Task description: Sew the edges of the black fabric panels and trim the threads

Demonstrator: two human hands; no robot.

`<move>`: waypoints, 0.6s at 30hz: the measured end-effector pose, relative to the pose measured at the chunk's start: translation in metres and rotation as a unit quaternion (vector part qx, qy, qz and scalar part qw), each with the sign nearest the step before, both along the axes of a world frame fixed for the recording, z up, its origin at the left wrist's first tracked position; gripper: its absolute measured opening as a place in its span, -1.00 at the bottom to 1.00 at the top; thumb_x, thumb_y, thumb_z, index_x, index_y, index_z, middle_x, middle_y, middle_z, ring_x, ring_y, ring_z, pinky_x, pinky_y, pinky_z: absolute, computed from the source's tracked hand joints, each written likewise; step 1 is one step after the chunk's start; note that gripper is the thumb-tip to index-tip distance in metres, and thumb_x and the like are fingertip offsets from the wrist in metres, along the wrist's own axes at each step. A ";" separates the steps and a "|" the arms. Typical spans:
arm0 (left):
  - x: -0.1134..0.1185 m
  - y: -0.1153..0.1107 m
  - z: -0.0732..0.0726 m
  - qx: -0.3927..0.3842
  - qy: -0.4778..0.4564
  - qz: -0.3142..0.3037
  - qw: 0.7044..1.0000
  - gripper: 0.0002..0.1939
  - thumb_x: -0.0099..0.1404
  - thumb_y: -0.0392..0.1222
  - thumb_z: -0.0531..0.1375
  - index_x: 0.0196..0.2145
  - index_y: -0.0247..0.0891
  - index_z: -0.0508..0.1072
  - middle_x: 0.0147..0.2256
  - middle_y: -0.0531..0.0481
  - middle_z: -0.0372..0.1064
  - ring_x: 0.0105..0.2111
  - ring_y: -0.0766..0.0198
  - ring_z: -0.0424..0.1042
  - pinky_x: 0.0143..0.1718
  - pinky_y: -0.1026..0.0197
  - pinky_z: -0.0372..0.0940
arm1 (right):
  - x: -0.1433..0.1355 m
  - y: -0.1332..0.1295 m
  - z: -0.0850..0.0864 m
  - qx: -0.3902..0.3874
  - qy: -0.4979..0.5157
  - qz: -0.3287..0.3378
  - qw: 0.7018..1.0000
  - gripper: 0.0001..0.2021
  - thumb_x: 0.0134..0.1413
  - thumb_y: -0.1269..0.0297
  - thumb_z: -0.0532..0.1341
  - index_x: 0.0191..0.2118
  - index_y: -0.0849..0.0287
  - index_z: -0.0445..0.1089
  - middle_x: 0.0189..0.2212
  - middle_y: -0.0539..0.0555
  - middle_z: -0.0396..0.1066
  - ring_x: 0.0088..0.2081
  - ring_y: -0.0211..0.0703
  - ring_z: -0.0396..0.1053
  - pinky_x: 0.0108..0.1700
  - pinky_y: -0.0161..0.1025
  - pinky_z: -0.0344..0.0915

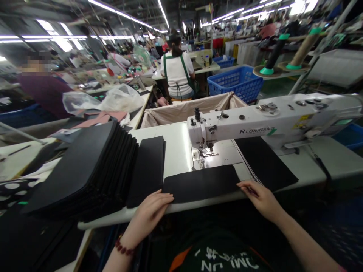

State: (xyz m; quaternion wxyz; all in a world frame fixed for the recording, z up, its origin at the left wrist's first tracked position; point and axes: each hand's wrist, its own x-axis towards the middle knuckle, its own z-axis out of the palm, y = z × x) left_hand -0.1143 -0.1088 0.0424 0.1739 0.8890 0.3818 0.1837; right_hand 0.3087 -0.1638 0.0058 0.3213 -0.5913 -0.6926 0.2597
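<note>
1. Dark green garment (pixel 224 262) with white lettering, at bottom centre.
2. Bracelet (pixel 124 246), dark red beads, on the left wrist.
3. Left hand (pixel 154 207), palm down, fingers nearly straight and close together; laid on the near left corner of the panel, without a visible grip.
4. Right hand (pixel 259 196), fingers loosely bent, tips at the panel's right end; cannot tell whether pinching it.
5. Black panel (pixel 201 183), one, far corners rounded; flat along the near edge of the white table (pixel 176 151), between both hands, just short of the needle area.
6. Small black stack (pixel 147 162), just left of the panel.
7. Tall black stack (pixel 76 155), many layers, farther left.
8. Black pieces (pixel 263 162), lying partly beneath the machine arm.
9. Sewing machine (pixel 241 119), white, marked "RLONXIANG".
10. Beige cloth bin (pixel 181 111), beyond the table.
11. Clear plastic bags (pixel 121 100), left, near pink cloth pieces (pixel 99 119).
12. Blue basket (pixel 235 83), lattice-sided.
13. Co-worker (pixel 176 71), back turned, white top, green straps.
</note>
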 end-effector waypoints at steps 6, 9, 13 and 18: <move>0.001 -0.008 0.049 -0.154 -0.161 0.228 0.948 -0.82 0.34 -0.07 0.15 -0.23 -0.21 0.44 -0.34 0.01 0.40 -0.33 0.24 0.39 -0.34 0.28 0.29 | -0.002 -0.004 0.052 -0.009 0.081 -0.101 0.992 -0.79 0.24 0.08 0.11 -0.23 0.10 0.36 -0.39 -0.03 0.37 -0.39 -0.23 0.32 -0.37 -0.36 0.26; 0.008 -0.013 0.061 -0.192 -0.196 0.264 0.924 -0.79 0.35 -0.02 0.13 -0.24 -0.21 0.42 -0.42 0.06 0.28 -0.43 0.29 0.27 -0.46 0.34 0.17 | -0.004 -0.007 0.067 -0.044 0.108 -0.095 0.989 -0.75 0.23 0.05 0.11 -0.27 0.11 0.37 -0.45 -0.05 0.31 -0.47 -0.27 0.24 -0.46 -0.38 0.19; 0.013 -0.017 0.066 -0.204 -0.230 0.263 0.915 -0.79 0.36 -0.03 0.11 -0.25 -0.21 0.40 -0.41 0.06 0.26 -0.39 0.28 0.24 -0.40 0.33 0.15 | -0.001 -0.008 0.072 -0.064 0.136 -0.097 0.984 -0.73 0.21 0.02 0.12 -0.27 0.11 0.39 -0.48 -0.05 0.29 -0.47 -0.26 0.21 -0.47 -0.37 0.19; 0.022 -0.020 0.067 -0.209 -0.236 0.272 0.909 -0.78 0.38 -0.02 0.07 -0.27 -0.20 0.39 -0.38 0.06 0.27 -0.35 0.27 0.24 -0.37 0.33 0.15 | 0.002 -0.010 0.071 -0.104 0.176 -0.093 0.975 -0.71 0.20 -0.01 0.13 -0.24 0.11 0.40 -0.52 -0.06 0.26 -0.51 -0.26 0.19 -0.52 -0.38 0.17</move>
